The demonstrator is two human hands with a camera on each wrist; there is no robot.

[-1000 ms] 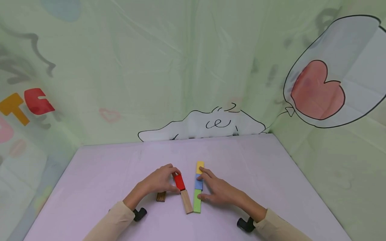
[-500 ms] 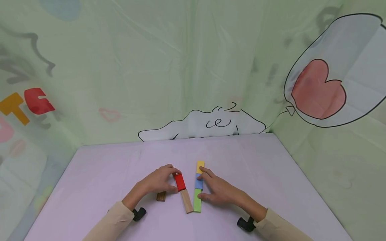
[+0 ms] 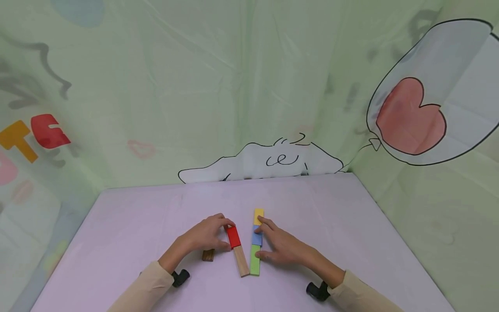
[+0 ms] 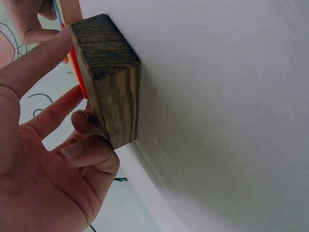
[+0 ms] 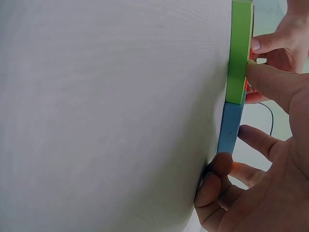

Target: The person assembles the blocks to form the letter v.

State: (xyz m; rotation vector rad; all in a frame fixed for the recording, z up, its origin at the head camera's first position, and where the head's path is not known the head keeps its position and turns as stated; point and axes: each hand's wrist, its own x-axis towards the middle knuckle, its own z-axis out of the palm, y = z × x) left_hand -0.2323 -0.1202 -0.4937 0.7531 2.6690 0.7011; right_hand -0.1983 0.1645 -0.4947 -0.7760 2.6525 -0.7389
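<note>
A red block [image 3: 234, 236] lies end to end with a light wooden block [image 3: 241, 261], both slanting on the table. My left hand [image 3: 204, 234] pinches the red block, the thumb at its near left corner and a finger at its far end. To the right runs a row of yellow [image 3: 259, 213], blue [image 3: 257, 238] and green [image 3: 255, 264] blocks. Fingers of my right hand [image 3: 282, 245] rest on this row, the thumb touching the green block's side in the right wrist view. The two rows meet or nearly meet at their near ends, forming a V.
A dark wooden block [image 3: 208, 255] lies beneath my left hand, partly hidden in the head view; the left wrist view shows it close up. The pale tabletop [image 3: 312, 208] reaches back to printed green curtains [image 3: 195, 86].
The red block has shifted slightly to the right with my left hand, its near end now lined up with the light wooden block. My right hand has stayed still.
</note>
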